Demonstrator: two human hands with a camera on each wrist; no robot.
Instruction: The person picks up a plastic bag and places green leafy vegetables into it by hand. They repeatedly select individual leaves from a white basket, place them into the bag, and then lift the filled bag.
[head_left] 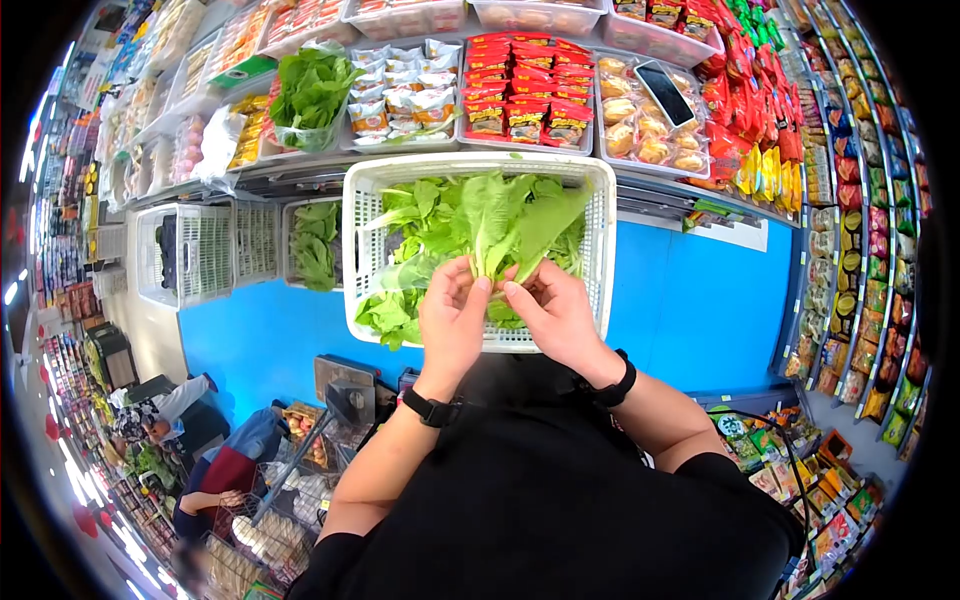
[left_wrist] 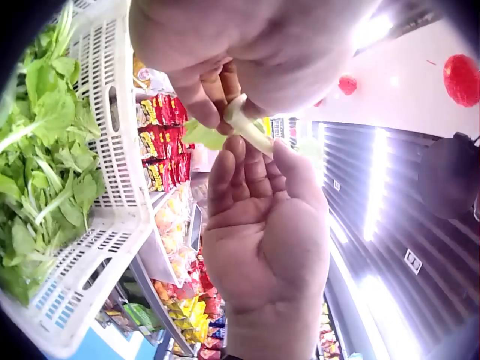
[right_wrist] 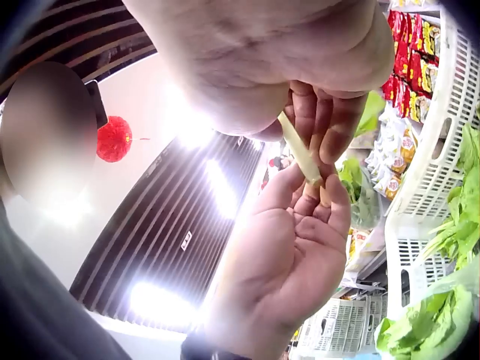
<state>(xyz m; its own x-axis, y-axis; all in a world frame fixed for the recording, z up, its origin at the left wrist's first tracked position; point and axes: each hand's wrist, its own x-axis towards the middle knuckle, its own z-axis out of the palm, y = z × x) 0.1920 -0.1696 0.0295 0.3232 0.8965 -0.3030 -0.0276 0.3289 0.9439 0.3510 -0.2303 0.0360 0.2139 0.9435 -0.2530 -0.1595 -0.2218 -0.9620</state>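
Both hands hold a bunch of leafy greens (head_left: 505,215) by its pale stem end, above a white plastic basket (head_left: 353,250). The left hand (head_left: 455,315) pinches the stem between thumb and fingers. From the other side, the right hand (head_left: 555,310) has its thumb and fingertips at the same stem. In the left wrist view the cut white stem (left_wrist: 249,127) shows between the fingertips; the right wrist view shows the pale stem (right_wrist: 300,154) there too. More loose greens (head_left: 395,310) lie in the basket below, some beside a clear plastic bag.
Behind the basket are trays of red snack packets (head_left: 525,90), a tray of packed buns (head_left: 650,125) with a phone (head_left: 664,93) on it, and bagged greens (head_left: 312,90). White crates (head_left: 200,250) stand at left. People with a cart (head_left: 265,520) are at lower left.
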